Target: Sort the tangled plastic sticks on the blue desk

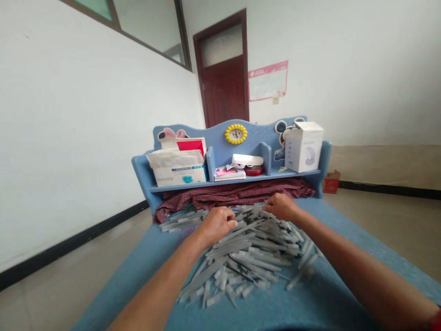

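Observation:
A large heap of slim, translucent grey-white plastic pieces (251, 253), some with dark parts, lies on the blue desk (131, 276). My left hand (217, 225) is over the heap's left side, its fingers curled in; whatever they hold is hidden. At the heap's far right edge, my right hand (280, 207) has its fingertips pressed together down among the pieces. What sits between those fingers is too small to make out. A smaller batch of similar pieces (175, 221) lies to the left, beside a checked red cloth (237, 193).
Behind the cloth, a blue shelf (172, 186) carries a face-mask box (181, 170), papers (230, 174), a round red tin (254, 170) and a white box (303, 149). A yellow flower-shaped clock (236, 134) is on its backboard. A red carton (331, 182) stands on the floor at right.

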The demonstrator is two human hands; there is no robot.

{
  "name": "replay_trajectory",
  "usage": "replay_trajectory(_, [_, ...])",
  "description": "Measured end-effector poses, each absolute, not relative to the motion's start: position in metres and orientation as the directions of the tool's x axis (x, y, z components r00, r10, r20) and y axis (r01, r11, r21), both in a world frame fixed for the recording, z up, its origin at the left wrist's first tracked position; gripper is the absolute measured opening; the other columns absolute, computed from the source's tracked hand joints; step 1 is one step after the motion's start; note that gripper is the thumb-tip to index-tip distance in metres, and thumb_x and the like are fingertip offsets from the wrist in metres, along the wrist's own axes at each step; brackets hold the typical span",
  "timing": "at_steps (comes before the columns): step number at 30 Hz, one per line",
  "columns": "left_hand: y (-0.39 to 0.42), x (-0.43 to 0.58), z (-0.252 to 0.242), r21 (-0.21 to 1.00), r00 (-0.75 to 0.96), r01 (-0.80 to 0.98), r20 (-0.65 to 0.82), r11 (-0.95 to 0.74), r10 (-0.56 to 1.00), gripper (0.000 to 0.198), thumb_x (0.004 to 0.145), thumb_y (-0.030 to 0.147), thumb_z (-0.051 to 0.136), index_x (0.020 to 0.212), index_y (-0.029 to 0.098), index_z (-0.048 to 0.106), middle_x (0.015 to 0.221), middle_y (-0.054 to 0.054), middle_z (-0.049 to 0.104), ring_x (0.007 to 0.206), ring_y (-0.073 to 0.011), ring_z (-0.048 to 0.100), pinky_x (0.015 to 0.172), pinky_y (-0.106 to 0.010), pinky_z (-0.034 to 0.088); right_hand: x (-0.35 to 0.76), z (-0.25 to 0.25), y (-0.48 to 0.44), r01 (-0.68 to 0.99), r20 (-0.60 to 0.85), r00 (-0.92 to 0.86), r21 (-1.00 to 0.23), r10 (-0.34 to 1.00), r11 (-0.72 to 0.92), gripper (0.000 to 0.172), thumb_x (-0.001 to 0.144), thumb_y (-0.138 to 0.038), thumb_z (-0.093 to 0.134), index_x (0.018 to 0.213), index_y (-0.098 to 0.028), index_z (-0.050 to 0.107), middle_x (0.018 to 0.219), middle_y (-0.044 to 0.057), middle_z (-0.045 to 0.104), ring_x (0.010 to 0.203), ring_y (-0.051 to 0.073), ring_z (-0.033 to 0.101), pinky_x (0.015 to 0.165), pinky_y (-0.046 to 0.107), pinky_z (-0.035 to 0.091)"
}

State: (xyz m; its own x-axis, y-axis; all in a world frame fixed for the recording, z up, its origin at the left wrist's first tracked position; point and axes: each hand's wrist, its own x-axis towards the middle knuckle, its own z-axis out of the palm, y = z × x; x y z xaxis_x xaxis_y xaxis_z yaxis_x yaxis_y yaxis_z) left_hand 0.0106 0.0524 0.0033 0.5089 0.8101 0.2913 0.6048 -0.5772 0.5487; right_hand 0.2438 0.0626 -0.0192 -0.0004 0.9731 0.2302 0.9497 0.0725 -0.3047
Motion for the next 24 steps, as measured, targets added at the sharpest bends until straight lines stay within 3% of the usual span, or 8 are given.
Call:
replay_trajectory(3, [0.057,0.009,0.003,0.465,0.514,0.666,0.28,-0.583,0.811,0.011,0.062,0.026,0.062,0.063,0.015,0.066,0.065,0.001,0.059,0.062,-0.0128,0.052,0.057,-0.022,0.035,0.24,-0.026,0.066,0.96,0.192,0.027,-0.279,0.981,0.029,0.029,0.071,-0.043,0.056,0.064,-0.017,0.068,0.068,0.009,0.067,0.065,0.019,0.06,0.05,0.024,0.03])
replay_trajectory(8, [0.082,-0.025,0.017,0.349,0.415,0.798,0.275,-0.492,0.867,0.023,0.077,0.029,0.049,0.083,0.015,0.066,0.077,-0.001,0.064,0.073,-0.0138,0.057,0.063,-0.021,0.039,0.242,-0.024,0.069,0.959,0.194,0.027,-0.282,0.981,0.03,0.038,0.077,-0.047,0.045,0.068,-0.018,0.068,0.071,0.01,0.067,0.066,0.019,0.06,0.053,0.025,0.033])
replay_trajectory(11, [0.1,-0.054,0.016,0.239,0.356,0.885,0.207,-0.4,0.911,0.019,0.078,0.022,0.05,0.079,0.013,0.066,0.072,0.0,0.063,0.073,-0.0149,0.058,0.062,-0.022,0.04,0.243,-0.029,0.069,0.923,0.292,-0.007,-0.365,0.956,0.118,0.04,0.08,-0.046,0.042,0.062,-0.018,0.064,0.06,0.006,0.063,0.056,0.016,0.055,0.05,0.025,0.031])
replay_trajectory(14, [0.112,-0.072,0.0,0.113,0.321,0.937,0.091,-0.33,0.943,0.018,0.082,0.026,0.053,0.09,0.012,0.062,0.087,-0.003,0.063,0.08,-0.0165,0.059,0.069,-0.029,0.046,0.243,-0.038,0.067,0.871,0.389,-0.021,-0.446,0.921,0.208,0.041,0.081,-0.045,0.04,0.054,-0.018,0.056,0.05,0.003,0.056,0.049,0.013,0.049,0.048,0.023,0.03])
replay_trajectory(17, [0.116,-0.076,-0.019,0.006,0.285,0.959,0.008,-0.285,0.959,0.028,0.084,0.031,0.052,0.108,0.016,0.053,0.107,-0.007,0.057,0.091,-0.0182,0.057,0.076,-0.037,0.049,0.243,-0.047,0.064,0.809,0.412,-0.041,-0.52,0.91,0.272,0.041,0.081,-0.045,0.041,0.053,-0.018,0.051,0.046,0.0,0.052,0.046,0.011,0.046,0.047,0.022,0.03])
replay_trajectory(24, [0.115,-0.076,-0.035,-0.103,0.239,0.965,-0.03,-0.241,0.97,0.029,0.084,0.03,0.052,0.11,0.017,0.053,0.111,-0.007,0.055,0.095,-0.0194,0.056,0.079,-0.038,0.048,0.239,-0.05,0.057,0.729,0.399,-0.072,-0.604,0.914,0.321,0.039,0.081,-0.042,0.043,0.05,-0.017,0.047,0.045,-0.002,0.048,0.046,0.01,0.043,0.047,0.022,0.028])
